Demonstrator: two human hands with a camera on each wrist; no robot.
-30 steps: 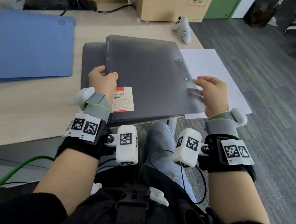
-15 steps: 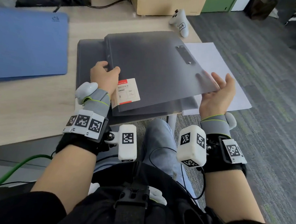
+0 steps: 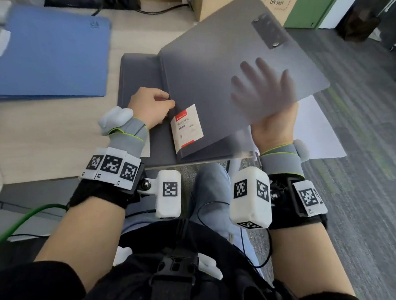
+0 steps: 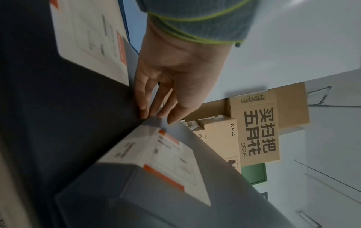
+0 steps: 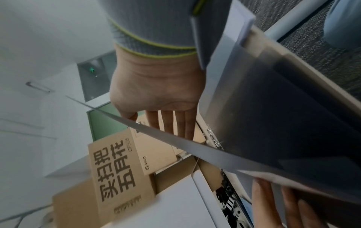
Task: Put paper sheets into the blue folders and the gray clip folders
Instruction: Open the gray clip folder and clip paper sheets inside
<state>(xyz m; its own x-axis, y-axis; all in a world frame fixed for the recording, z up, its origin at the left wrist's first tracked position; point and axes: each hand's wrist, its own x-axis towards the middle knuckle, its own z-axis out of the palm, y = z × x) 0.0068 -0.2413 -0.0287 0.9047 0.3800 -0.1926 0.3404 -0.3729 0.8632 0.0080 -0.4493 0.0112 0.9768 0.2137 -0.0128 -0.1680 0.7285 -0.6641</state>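
Lifted well up since half a second ago, when it was only just raised at its right edge, the top gray clip folder's cover [image 3: 222, 66] now stands tilted open over the stack, hinged along its left side. From my seat I see my right hand [image 3: 267, 107] under it, palm up with fingers spread and straight, showing through the translucent plastic as it props the cover; it grips nothing. On the cover's far end sits the metal clip [image 3: 268, 33], and near its spine a white and red label [image 3: 187, 128]. My left hand [image 3: 150, 107] rests at the folder's spine edge; in the left wrist view its fingers [image 4: 154, 100] lie fairly straight against that edge, though blur makes me unsure whether they press or pinch. Beneath lies a second gray folder [image 3: 139, 78] on the desk [image 3: 44, 128]. White paper sheets [image 3: 317, 133] lie to the right, partly over the desk's edge. Blue folders [image 3: 50, 55] lie well apart at the left. Behind stands a cardboard box [image 3: 209, 3].
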